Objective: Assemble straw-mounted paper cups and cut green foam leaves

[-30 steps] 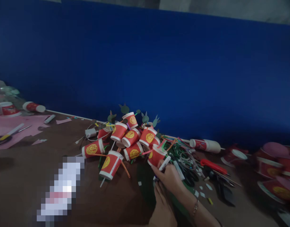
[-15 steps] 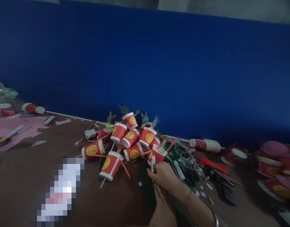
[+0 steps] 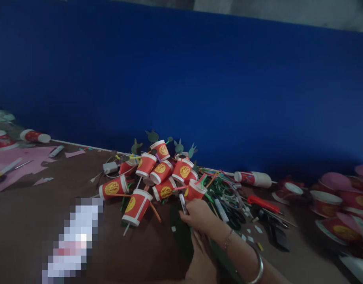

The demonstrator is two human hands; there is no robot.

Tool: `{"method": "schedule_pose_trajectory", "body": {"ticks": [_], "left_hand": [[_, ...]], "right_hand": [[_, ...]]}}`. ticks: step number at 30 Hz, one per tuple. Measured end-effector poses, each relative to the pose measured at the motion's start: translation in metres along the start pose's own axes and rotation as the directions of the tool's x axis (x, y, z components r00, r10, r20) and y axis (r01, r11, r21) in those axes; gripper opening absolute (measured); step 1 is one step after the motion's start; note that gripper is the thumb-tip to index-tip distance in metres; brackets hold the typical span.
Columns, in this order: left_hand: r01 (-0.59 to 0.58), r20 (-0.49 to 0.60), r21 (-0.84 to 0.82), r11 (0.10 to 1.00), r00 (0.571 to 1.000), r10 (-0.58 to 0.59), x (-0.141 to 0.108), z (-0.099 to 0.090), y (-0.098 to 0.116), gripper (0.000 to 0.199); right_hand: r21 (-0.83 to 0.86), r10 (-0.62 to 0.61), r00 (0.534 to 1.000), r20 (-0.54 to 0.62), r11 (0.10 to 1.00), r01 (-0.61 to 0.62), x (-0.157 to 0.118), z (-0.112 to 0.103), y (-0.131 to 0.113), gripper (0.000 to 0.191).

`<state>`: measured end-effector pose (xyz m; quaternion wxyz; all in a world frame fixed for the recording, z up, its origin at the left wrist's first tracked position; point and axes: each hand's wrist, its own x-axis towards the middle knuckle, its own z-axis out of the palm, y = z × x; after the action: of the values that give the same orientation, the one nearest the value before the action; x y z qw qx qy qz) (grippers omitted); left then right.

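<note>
1. White marker (image 3: 183, 203), lower centre, had swung leftward in the right hand's (image 3: 201, 216) closed fingers, apparently in use.
2. Left hand (image 3: 202, 260) lay over green paper (image 3: 178, 232); its grip was unclear.

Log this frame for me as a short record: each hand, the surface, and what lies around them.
right hand: the right hand grips a white marker
left hand: the left hand lies over a dark green sheet; its fingertips are hidden
surface: brown table
middle: heap of red paper cups with straws
left side: pink paper, white plug
right side: red-handled tool, small paper scraps
behind: blue panel
unclear: pixelated patch
</note>
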<state>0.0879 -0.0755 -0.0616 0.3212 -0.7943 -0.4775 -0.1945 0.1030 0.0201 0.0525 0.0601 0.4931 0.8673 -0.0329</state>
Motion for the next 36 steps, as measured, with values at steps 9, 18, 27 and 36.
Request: {"method": "schedule_pose_trajectory", "body": {"ticks": [9, 18, 27, 36], "left_hand": [[-0.049, 0.075, 0.038, 0.998, 0.996, 0.046, -0.004, 0.001, 0.0, 0.036], [-0.034, 0.099, 0.015, 0.999, 0.995, 0.032, -0.004, 0.0, 0.001, 0.04], [-0.006, 0.083, 0.021, 1.0, 0.997, 0.005, -0.006, 0.004, 0.004, 0.042], [0.089, 0.107, 0.018, 0.996, 0.99, -0.09, 0.002, -0.005, 0.003, 0.041]], "right_hand": [[-0.019, -0.003, 0.999, -0.041, 1.0, 0.003, -0.005, 0.002, 0.003, 0.033], [0.002, -0.01, 0.997, -0.081, 1.0, 0.01, -0.006, 0.003, 0.005, 0.035], [0.019, -0.015, 0.994, -0.109, 1.0, 0.017, -0.004, 0.006, 0.007, 0.034], [0.106, 0.064, 0.988, -0.137, 0.993, -0.05, -0.004, 0.0, 0.015, 0.034]]}}
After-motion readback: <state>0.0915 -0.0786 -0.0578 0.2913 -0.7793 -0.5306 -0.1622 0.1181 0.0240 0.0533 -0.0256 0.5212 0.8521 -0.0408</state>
